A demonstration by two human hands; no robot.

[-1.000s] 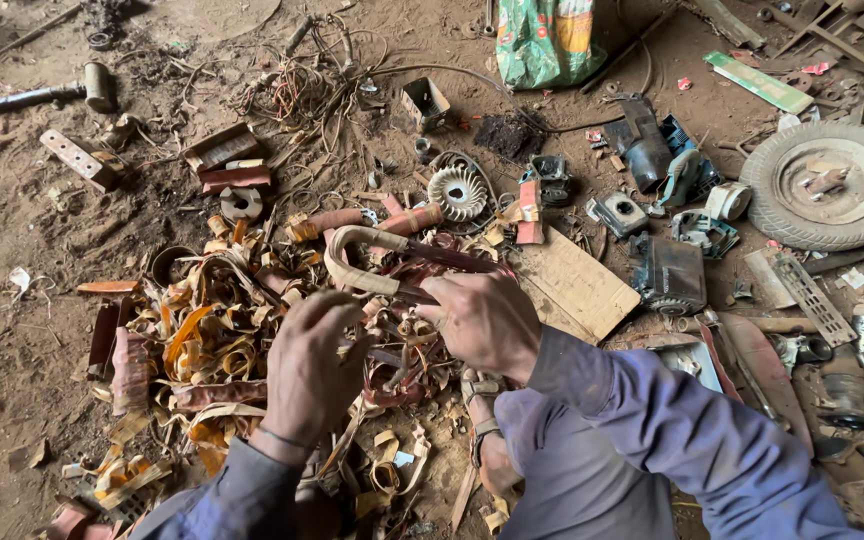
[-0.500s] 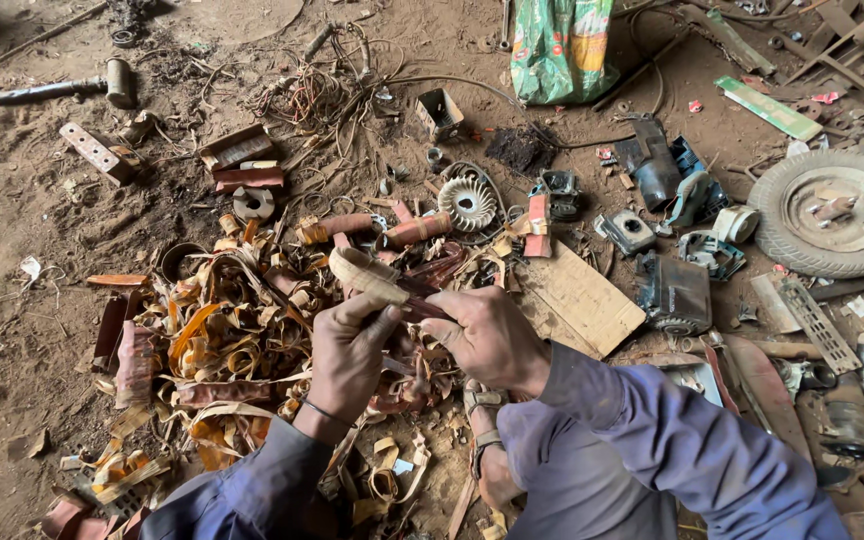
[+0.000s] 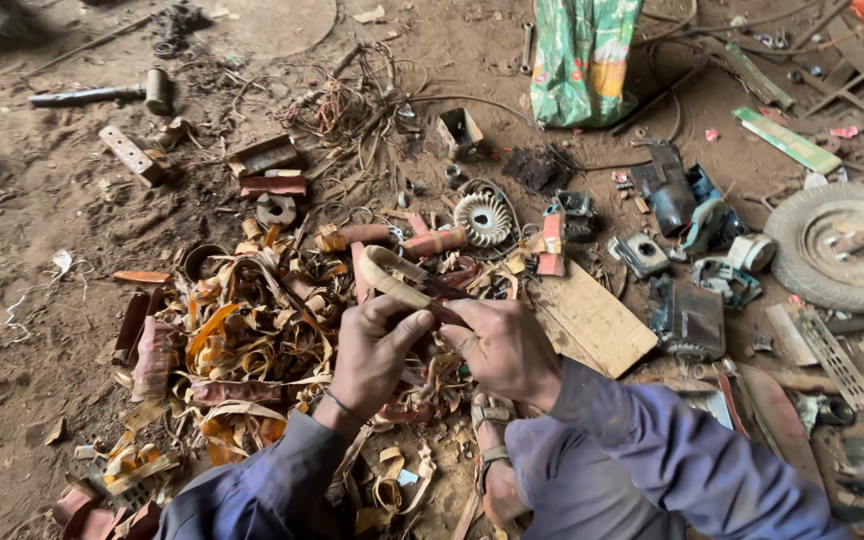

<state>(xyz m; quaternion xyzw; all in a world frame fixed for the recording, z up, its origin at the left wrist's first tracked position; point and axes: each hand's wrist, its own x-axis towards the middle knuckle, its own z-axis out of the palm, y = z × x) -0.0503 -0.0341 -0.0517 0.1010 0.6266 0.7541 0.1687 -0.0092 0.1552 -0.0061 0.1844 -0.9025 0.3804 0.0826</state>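
Observation:
My left hand [image 3: 374, 350] and my right hand [image 3: 502, 345] are raised together over a heap of scrap. Between them they grip a curved, tan loop of flat strip [image 3: 392, 272] with a dark reddish end. The left thumb and fingers pinch the loop's near side; the right hand closes on the dark end. Below them lies a pile of orange and brown curled strips [image 3: 252, 345]. Both arms wear blue-grey sleeves.
On the dirt floor: a wooden board [image 3: 592, 318], a white finned wheel [image 3: 482, 218], a small tyre [image 3: 845, 245], a green patterned sack [image 3: 580, 60], a hammer [image 3: 102, 93], tangled wire [image 3: 342, 105], and motor parts [image 3: 687, 320] on the right.
Both hands have lifted the tan loop off the pile and drawn it closer; the left hand has shifted from the heap up onto the loop.

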